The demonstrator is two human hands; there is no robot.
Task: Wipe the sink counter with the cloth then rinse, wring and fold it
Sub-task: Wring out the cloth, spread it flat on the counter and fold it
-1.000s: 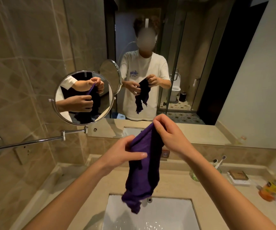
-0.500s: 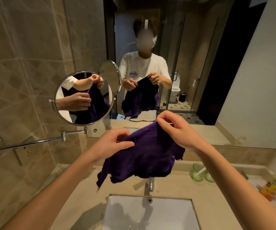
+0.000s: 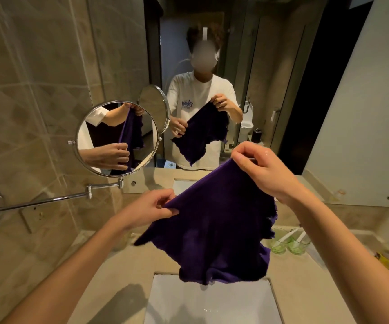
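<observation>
A dark purple cloth [image 3: 214, 228] hangs spread out in the air above the white sink [image 3: 212, 305]. My left hand [image 3: 149, 209] pinches its left upper edge, lower down. My right hand [image 3: 263, 169] pinches the upper right corner, held higher, so the top edge slopes up to the right. The cloth's lower edge dangles just over the back rim of the sink and hides the tap. The beige stone counter [image 3: 118, 272] surrounds the sink.
A round swivel mirror [image 3: 117, 137] on a chrome arm [image 3: 48, 201] juts from the tiled left wall. Two green glasses with toothbrushes [image 3: 290, 242] stand at the back right. A yellow item [image 3: 388, 256] lies at the far right. The wall mirror [image 3: 340, 113] rises behind the counter.
The cloth went from a bunched hanging strip to an opened sheet. My hands moved apart, the right one rising and the left one dropping.
</observation>
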